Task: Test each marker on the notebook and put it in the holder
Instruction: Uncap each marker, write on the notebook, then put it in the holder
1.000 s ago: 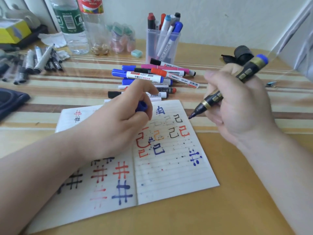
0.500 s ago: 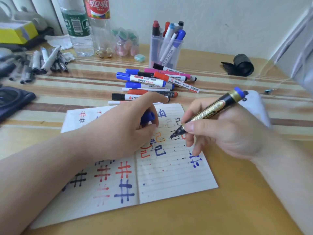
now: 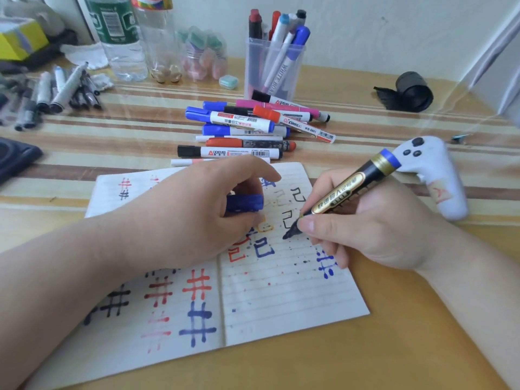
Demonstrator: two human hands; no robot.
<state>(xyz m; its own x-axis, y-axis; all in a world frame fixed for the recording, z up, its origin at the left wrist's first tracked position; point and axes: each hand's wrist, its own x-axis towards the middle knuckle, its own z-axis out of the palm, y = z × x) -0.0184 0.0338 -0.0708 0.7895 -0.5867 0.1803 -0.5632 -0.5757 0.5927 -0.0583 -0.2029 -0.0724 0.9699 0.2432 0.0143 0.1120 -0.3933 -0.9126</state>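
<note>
An open lined notebook (image 3: 281, 299) lies in front of me, covered with red, blue and black test marks. My right hand (image 3: 371, 229) grips a black and gold marker (image 3: 346, 190) with a blue end, its tip down on the right page. My left hand (image 3: 191, 215) rests on the notebook and holds the blue cap (image 3: 244, 203) in curled fingers. A pile of markers (image 3: 247, 128) lies just beyond the notebook. Behind the pile stands the clear plastic holder (image 3: 274, 71) with several markers upright in it.
A white game controller (image 3: 433, 175) lies right of the notebook. A black roll (image 3: 412, 91) sits far right. Two plastic bottles (image 3: 135, 38) and a small jar stand at the back. Grey and black pens (image 3: 62, 91) lie far left, next to a dark pad (image 3: 14, 159).
My right hand has come down from above the table's right side and brought the marker tip onto the right page. The left hand stays on the notebook with the cap.
</note>
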